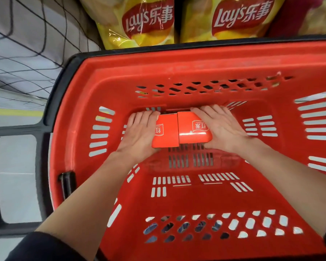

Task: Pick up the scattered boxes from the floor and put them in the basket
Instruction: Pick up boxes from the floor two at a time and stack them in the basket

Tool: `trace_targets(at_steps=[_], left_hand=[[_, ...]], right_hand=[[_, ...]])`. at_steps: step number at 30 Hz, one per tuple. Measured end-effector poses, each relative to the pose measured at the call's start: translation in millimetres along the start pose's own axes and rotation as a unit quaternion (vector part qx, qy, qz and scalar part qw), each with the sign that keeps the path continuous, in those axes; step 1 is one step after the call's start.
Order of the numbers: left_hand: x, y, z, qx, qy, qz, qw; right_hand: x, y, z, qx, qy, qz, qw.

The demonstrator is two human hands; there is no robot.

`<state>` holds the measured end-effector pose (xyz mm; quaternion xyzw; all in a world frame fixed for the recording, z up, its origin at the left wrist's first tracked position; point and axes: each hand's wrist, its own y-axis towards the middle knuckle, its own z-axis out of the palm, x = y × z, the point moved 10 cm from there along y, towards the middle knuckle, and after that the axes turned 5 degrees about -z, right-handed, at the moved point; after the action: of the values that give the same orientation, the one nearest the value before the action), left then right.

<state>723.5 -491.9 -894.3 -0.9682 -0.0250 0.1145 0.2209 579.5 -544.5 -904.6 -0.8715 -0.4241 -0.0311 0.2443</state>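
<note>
now your left hand [139, 132] and right hand [222, 129] bracket two red boxes low inside the red basket [105, 61], the left box [167, 131] and right box [194, 129] touching edge to edge, at or just above its slotted bottom. your fingers [139, 117] lie straight and close together over the outer sides, thumbs hidden, pressing inward, so the pair likely travels as one block and lands flat. i'd judge this the setting-down step. yellow crisp bags [145, 21] sit beyond the far rim.
</note>
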Motion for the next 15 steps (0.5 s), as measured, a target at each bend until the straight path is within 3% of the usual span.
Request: trace_targets(at_steps=[8,15], left_hand=[[-3.6,-4.0,10.6,0.056,0.086,-0.009,0.995],[-33.7,-36.2,-58.2,0.118,0.064,0.044,0.990]], right_hand=[[8.7,0.5,2.8,0.059,-0.040,0.022,0.997],[37.4,-27.5,-70.9,0.065,0.062,0.030,0.996]])
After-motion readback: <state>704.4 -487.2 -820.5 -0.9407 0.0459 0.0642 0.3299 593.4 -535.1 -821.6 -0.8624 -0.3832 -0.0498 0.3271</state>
